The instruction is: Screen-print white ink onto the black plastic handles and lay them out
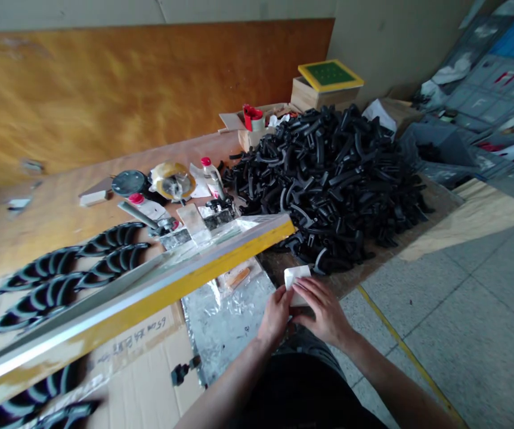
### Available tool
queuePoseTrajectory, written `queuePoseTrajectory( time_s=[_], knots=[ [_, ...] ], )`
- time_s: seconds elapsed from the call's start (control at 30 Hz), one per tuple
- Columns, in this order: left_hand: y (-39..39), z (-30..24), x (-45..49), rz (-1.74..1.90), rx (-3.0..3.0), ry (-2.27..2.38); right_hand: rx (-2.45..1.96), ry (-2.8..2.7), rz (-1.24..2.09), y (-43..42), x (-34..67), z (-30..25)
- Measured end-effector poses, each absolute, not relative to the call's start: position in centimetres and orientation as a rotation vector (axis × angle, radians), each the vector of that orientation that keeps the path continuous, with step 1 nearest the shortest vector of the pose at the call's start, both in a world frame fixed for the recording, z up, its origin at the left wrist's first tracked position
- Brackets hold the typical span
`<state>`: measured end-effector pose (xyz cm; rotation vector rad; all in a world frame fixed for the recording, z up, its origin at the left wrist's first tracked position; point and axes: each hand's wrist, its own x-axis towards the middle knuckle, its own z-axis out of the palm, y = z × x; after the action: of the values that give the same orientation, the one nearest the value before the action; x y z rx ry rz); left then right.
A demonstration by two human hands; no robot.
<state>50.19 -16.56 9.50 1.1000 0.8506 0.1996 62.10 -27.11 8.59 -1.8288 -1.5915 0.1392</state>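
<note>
Both hands come together at the front edge of the bench, closed on a small folded white sheet (pixel 296 275) that looks like paper or cloth. My left hand (pixel 275 314) pinches its left side. Fingers of my right hand (pixel 322 307) lie over its right side, with the thumb below. Just beyond the hands rises a big heap of black curved plastic parts (pixel 328 173). To the left, a long frame with a yellow edge (pixel 221 262) slants over a grey plate (pixel 228 333) with plastic film on it.
Rows of black curved parts (pixel 55 268) lie at the left, with cardboard (pixel 149 363) nearer. Behind the frame stand a red-capped bottle (pixel 212 179), a tape roll (pixel 172 182) and a dark round tin (pixel 129 183). Grey crates (pixel 476 89) are at the right. A yellow line marks the floor.
</note>
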Motion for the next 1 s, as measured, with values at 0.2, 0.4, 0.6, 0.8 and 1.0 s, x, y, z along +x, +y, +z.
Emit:
queuePoseTrajectory(
  time_s=[0.2, 0.4, 0.6, 0.8, 1.0],
  knots=[
    [-15.7, 8.6, 53.1, -0.096, 1.231, 0.682, -1.858, -1.258, 0.353, -29.0, 64.0, 5.9],
    [-12.3, 5.1, 59.3, -0.178, 1.839, 0.845, -2.128, -0.568, 0.443, -31.0, 67.6, 5.0],
    [-12.1, 3.2, 63.4, -0.174, 2.095, 0.946, -2.075, -0.465, 0.443, -31.5, 69.0, 4.8],
    [-12.1, 5.1, 61.3, 0.075, 2.188, 1.079, -2.016, -0.415, 0.449, -30.0, 69.9, 5.3],
    [-11.8, 7.6, 53.6, 0.264, 2.232, 1.087, -2.009, -0.576, 0.483, -26.4, 69.5, 6.9]
  ],
)
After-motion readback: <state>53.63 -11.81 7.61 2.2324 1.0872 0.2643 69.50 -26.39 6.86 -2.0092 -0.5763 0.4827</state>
